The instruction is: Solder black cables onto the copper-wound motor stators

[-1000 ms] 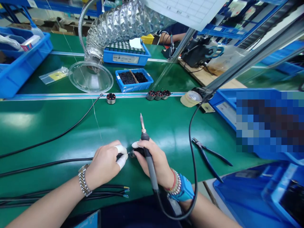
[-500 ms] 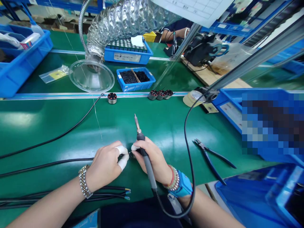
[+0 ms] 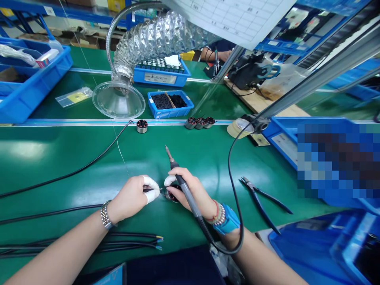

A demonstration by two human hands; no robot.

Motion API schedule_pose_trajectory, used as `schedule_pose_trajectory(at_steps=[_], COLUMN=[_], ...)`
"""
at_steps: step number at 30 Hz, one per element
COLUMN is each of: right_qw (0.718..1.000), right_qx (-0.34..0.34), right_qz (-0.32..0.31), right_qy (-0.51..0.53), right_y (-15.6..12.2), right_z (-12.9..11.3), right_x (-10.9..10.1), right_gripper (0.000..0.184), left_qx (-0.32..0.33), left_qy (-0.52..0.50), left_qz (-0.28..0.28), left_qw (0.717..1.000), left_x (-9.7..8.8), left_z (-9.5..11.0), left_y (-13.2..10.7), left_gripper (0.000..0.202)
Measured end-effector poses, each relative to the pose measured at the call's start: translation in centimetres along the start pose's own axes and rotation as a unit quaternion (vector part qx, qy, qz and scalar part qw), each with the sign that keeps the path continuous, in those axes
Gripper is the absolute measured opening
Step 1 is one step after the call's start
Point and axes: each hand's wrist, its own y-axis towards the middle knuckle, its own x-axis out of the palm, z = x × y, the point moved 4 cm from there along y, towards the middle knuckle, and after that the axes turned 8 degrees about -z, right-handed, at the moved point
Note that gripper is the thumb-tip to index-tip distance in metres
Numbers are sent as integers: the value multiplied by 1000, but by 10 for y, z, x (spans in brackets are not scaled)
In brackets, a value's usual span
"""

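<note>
My left hand (image 3: 130, 201), with white covers on its fingertips, pinches the stripped end of a black cable (image 3: 74, 208) that runs off to the left. Facing it, my right hand (image 3: 197, 194) is closed around a soldering iron (image 3: 188, 197), whose tip points up and away. The same hand's thumb and covered finger also grip a small round motor stator (image 3: 172, 196), partly hidden behind them. Only a small gap separates the cable end from the stator. A thin strand of solder wire (image 3: 119, 147) hangs just beyond my left hand.
Side cutters (image 3: 257, 196) lie to the right. Stators (image 3: 200, 123) and a single stator (image 3: 141, 126) stand along the metal strip. A fume hood (image 3: 118, 103) and a blue parts box (image 3: 170, 113) are behind. More cables (image 3: 130, 244) lie near me; a co-worker's hand (image 3: 224, 55) shows at the back.
My right fingers have shifted, so the stator shows more plainly. The soldering iron has tilted a little further left. The whole view has moved slightly.
</note>
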Motion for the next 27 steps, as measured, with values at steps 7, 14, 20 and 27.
schedule_pose_trajectory(at_steps=[7,14,20,27], right_qw=[999,985,973,996], right_qx=[-33,-146,-176,-58], right_qz=[25,-58,-119,-50], right_qy=[-3,-74,-94,-48], right_y=[1,3,8,6], right_z=[3,-5,-15,-4], right_x=[4,6,7,5], right_gripper=[28,18,20,23], left_qx=[-15,-32,-38,-31], left_qy=[-28,-50,-35,-27], left_qz=[-10,-19,-44,-49], left_qw=[999,998,998,998], left_x=[0,1,-1,-1], left_z=[-6,-11,-7,-5], left_y=[3,5,5,5], left_gripper=[17,16,16,17])
